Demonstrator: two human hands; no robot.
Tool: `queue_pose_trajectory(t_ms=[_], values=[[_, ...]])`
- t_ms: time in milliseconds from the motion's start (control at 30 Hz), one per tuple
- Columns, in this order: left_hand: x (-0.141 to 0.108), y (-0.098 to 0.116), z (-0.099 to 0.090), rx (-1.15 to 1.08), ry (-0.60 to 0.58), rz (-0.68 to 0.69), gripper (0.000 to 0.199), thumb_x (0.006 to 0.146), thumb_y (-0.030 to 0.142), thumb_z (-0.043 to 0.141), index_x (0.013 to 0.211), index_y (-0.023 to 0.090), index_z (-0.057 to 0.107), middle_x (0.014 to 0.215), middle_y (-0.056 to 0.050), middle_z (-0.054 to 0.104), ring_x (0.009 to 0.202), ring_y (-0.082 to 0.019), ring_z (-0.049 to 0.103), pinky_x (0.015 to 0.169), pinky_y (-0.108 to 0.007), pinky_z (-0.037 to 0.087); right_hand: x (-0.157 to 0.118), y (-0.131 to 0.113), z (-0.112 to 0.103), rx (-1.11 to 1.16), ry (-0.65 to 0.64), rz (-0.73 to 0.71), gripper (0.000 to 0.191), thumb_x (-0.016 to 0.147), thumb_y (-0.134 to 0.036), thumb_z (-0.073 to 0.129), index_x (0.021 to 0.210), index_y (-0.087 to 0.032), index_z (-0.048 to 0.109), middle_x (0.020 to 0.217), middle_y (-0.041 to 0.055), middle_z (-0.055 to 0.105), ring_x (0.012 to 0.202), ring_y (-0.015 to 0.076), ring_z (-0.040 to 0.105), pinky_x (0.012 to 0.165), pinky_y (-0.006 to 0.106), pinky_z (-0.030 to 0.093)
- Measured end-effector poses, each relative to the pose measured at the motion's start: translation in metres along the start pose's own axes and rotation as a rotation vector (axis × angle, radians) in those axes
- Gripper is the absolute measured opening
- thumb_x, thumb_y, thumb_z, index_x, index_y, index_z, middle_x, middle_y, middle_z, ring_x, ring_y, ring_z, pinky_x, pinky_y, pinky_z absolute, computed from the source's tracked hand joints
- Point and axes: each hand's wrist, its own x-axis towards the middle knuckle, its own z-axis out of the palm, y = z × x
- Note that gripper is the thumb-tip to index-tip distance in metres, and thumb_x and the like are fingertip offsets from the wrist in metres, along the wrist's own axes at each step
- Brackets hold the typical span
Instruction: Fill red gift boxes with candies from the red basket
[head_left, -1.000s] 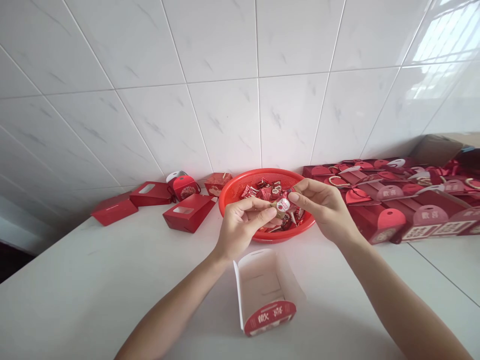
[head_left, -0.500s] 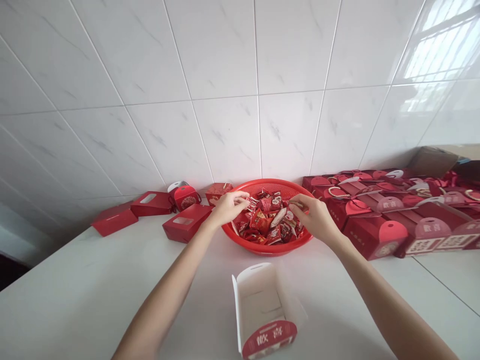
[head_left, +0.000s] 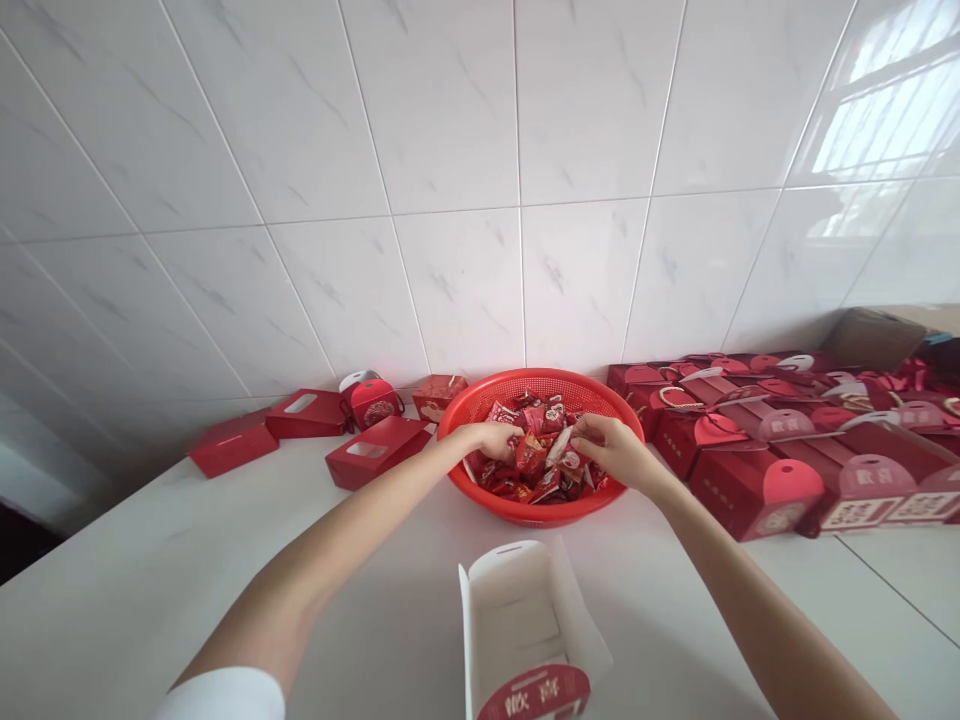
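Observation:
A red plastic basket (head_left: 540, 518) with perforated walls holds many wrapped candies (head_left: 531, 455) in red, gold and white. My left hand (head_left: 499, 441) reaches into its left side, fingers curled down among the candies; what they close on is hidden. On the right side, my right hand (head_left: 606, 446) has thumb and fingertips pinched together at a wrapped candy beside a pale one. In front of the basket stands an open paper box (head_left: 517, 620), white inside, with a red rounded flap bearing white characters at its near end. No candy shows inside it.
Several red boxes (head_left: 379, 450) lie left of the basket on the white table (head_left: 360, 620). Rows of red gift boxes (head_left: 757, 490) with rounded flaps and rope handles stand to the right. A brown carton (head_left: 874, 335) sits at the far right. The tiled wall (head_left: 457, 290) rises behind.
My left hand has moved right and down from the basket's left rim into the candies. My right hand has shifted slightly down among them. The view has tilted slightly up.

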Motion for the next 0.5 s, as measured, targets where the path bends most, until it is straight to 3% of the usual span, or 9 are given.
queue_pose_trajectory(t_ms=[167,300,400,500], values=[[-0.007,0.004,-0.001,-0.049,-0.068,0.047,0.043,0.061,0.009,0.065,0.101,0.020,0.075,0.094,0.000,0.075,0.084,-0.020,0.067,0.070,-0.024,0.050,0.001,-0.005,-0.002,0.169,0.011,0.020,0.022,0.079,-0.041,0.063,0.076,-0.021,0.057,0.075,0.0010,0.065,0.073,0.0186,0.063,0.069,0.032,0.050],[-0.008,0.007,-0.002,-0.081,-0.059,0.125,0.034,0.062,0.012,0.063,0.093,0.019,0.074,0.081,0.003,0.068,0.074,-0.016,0.061,0.062,-0.022,0.044,-0.001,-0.011,-0.005,0.269,0.045,0.026,0.027,0.078,-0.046,0.067,0.075,-0.021,0.057,0.076,0.0013,0.065,0.073,0.0184,0.061,0.069,0.033,0.048],[-0.006,0.009,-0.002,-0.140,0.034,0.164,0.022,0.059,0.010,0.062,0.077,0.018,0.071,0.074,0.004,0.066,0.070,-0.015,0.059,0.061,-0.022,0.044,-0.001,-0.011,-0.006,0.315,0.065,0.044,0.031,0.078,-0.049,0.070,0.074,-0.021,0.056,0.074,0.0009,0.064,0.072,0.0182,0.060,0.069,0.033,0.048],[-0.005,0.011,-0.002,-0.169,0.162,0.149,0.021,0.061,0.008,0.057,0.074,0.017,0.070,0.073,0.002,0.068,0.070,-0.015,0.061,0.064,-0.022,0.047,-0.001,-0.011,-0.006,0.364,0.077,0.051,0.034,0.076,-0.051,0.071,0.073,-0.022,0.055,0.072,0.0002,0.064,0.069,0.0176,0.059,0.066,0.033,0.047]])
